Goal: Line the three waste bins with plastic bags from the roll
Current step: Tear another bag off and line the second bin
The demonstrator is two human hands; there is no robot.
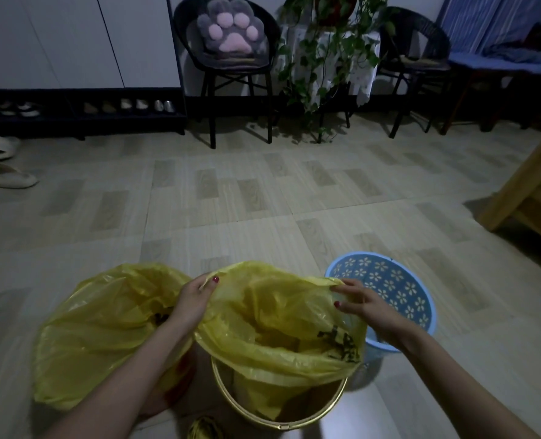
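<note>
The floor (231,198) has pale tiles with wood-look patches. The room is dim. At the back left stand white cupboard doors (72,39) over a dark shoe rack (79,109) holding shoes. Two light slippers (1,163) lie on the floor nearby. A black chair (228,68) holds a grey and pink paw cushion (231,26). Beside it hangs a leafy green plant (323,58), then another black chair (415,61). A wooden piece of furniture (529,191) sits at the right.

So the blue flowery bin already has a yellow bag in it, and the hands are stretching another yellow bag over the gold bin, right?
Not quite. In the head view the blue flowery bin has no bag yet. The left hand and right hand are stretching a yellow bag over the gold bin.
</note>
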